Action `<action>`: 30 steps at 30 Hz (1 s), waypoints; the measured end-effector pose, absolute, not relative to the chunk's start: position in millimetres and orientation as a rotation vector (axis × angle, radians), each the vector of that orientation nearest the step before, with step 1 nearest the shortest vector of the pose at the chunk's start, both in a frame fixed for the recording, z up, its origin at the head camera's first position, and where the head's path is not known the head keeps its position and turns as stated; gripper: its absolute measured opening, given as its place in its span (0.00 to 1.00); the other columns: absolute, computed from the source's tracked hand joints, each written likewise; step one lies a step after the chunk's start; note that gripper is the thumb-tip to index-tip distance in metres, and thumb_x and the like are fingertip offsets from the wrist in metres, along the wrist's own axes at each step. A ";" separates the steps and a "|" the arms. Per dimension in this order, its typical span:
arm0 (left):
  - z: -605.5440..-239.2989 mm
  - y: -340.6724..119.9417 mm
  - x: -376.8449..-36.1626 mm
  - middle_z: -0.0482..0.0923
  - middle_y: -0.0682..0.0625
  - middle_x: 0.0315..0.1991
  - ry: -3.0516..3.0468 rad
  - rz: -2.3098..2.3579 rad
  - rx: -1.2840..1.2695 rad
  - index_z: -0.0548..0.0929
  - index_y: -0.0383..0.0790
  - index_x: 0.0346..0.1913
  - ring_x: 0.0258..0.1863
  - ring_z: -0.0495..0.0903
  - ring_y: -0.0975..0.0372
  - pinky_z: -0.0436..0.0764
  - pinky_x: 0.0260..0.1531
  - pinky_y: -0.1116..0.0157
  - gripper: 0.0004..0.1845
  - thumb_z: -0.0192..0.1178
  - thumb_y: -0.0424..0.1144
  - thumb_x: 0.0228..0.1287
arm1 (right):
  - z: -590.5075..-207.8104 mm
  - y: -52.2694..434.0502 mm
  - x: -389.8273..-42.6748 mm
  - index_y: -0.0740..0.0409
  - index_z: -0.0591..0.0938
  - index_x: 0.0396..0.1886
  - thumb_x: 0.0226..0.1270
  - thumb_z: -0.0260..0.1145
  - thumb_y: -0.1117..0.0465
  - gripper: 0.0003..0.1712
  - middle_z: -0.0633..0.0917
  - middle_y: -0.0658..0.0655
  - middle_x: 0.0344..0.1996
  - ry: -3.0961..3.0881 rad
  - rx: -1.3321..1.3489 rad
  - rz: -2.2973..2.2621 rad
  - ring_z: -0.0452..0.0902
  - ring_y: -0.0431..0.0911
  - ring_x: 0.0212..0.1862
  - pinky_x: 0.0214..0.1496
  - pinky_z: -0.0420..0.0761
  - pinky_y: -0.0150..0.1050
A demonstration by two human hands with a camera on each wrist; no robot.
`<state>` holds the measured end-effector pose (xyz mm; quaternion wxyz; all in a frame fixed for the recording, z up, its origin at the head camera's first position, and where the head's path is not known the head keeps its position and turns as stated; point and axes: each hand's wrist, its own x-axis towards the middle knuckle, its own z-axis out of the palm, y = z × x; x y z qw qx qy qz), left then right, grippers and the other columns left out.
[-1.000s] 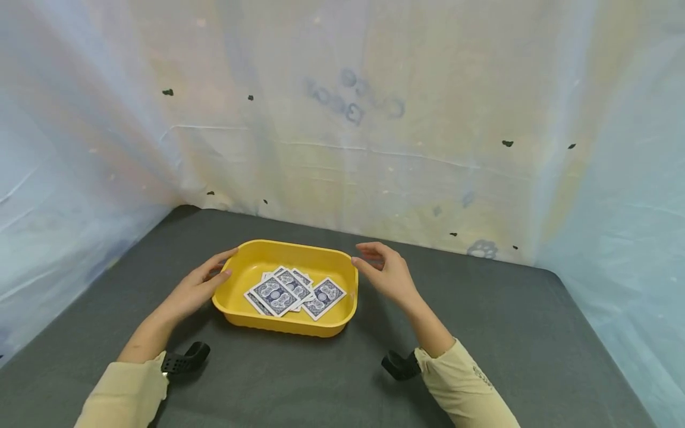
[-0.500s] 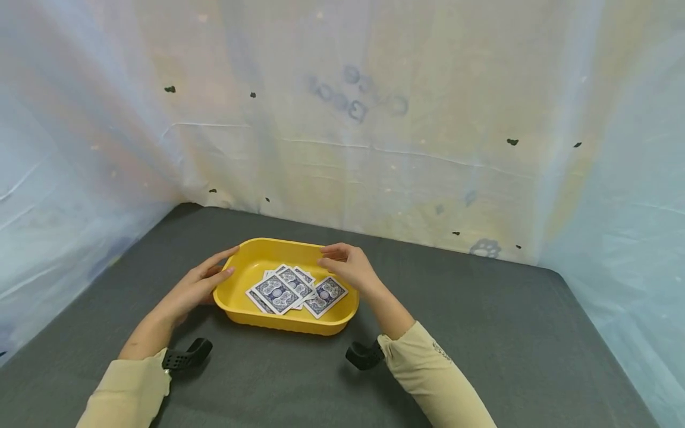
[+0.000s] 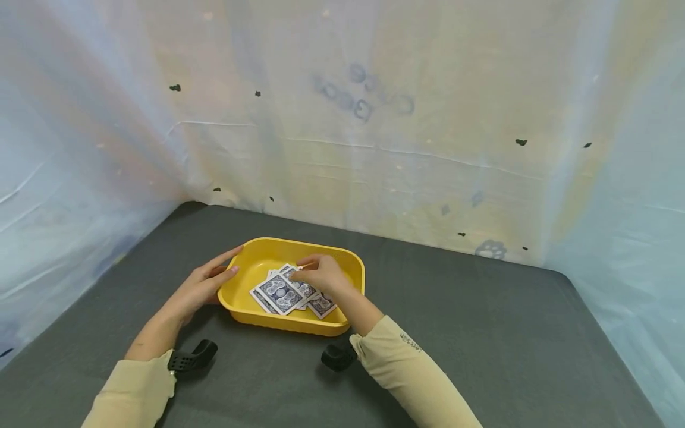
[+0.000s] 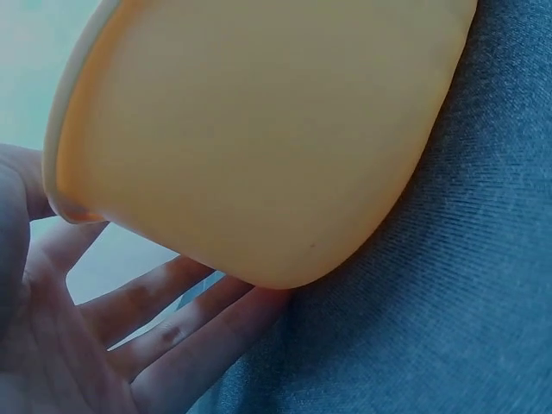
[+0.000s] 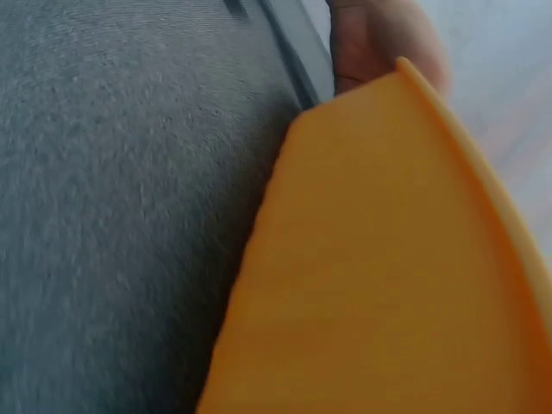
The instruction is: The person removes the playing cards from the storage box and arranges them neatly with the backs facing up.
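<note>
A yellow tray (image 3: 291, 324) sits on the dark tabletop in the head view, with several blue-and-white patterned playing cards (image 3: 279, 291) overlapping face down inside it. My left hand (image 3: 200, 285) holds the tray's left end, thumb at the rim and fingers along the outer wall. In the left wrist view those fingers (image 4: 185, 345) reach under the curved side of the tray. Over the cards is my right hand (image 3: 324, 276), thumb and fingers apart and bent downward, fingertips right at the upper cards. It hides part of the pile. The right wrist view shows mostly the tray's outer wall (image 5: 371, 241).
Dark cloth covers the table (image 3: 481, 333). A pale printed curtain (image 3: 374, 148) hangs behind the table and along both sides. Black wrist bands (image 3: 194, 356) stick out below each forearm, close over the cloth.
My right hand has moved left from beside the tray's right rim, over it and down to the cards. The left hand stays on the tray's left end.
</note>
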<state>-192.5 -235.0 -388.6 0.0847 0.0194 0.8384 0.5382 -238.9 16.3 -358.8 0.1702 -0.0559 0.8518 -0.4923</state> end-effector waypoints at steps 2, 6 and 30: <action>-389.2 -234.4 -192.5 0.57 0.31 0.70 2.501 1.607 0.048 0.51 0.55 0.76 0.58 0.71 0.44 0.83 0.45 0.56 0.33 0.46 0.56 0.73 | -361.1 10.4 -238.2 0.56 0.82 0.52 0.54 0.75 0.56 0.25 0.82 0.58 0.49 2.431 -0.153 -1.353 0.78 0.48 0.47 0.51 0.79 0.42; -390.2 -234.3 -192.7 0.59 0.32 0.69 2.500 1.612 0.047 0.51 0.56 0.76 0.56 0.73 0.46 0.83 0.45 0.57 0.33 0.46 0.56 0.73 | -364.1 -0.2 -235.4 0.54 0.82 0.53 0.50 0.77 0.52 0.28 0.81 0.57 0.49 2.494 -0.168 -1.206 0.76 0.46 0.45 0.48 0.79 0.39; -390.0 -234.7 -191.3 0.62 0.31 0.67 2.502 1.617 0.052 0.51 0.56 0.76 0.54 0.74 0.47 0.83 0.43 0.57 0.33 0.46 0.55 0.74 | -370.7 -9.9 -230.5 0.54 0.83 0.50 0.48 0.78 0.62 0.26 0.81 0.54 0.40 2.618 -0.195 -1.054 0.70 0.44 0.36 0.40 0.73 0.33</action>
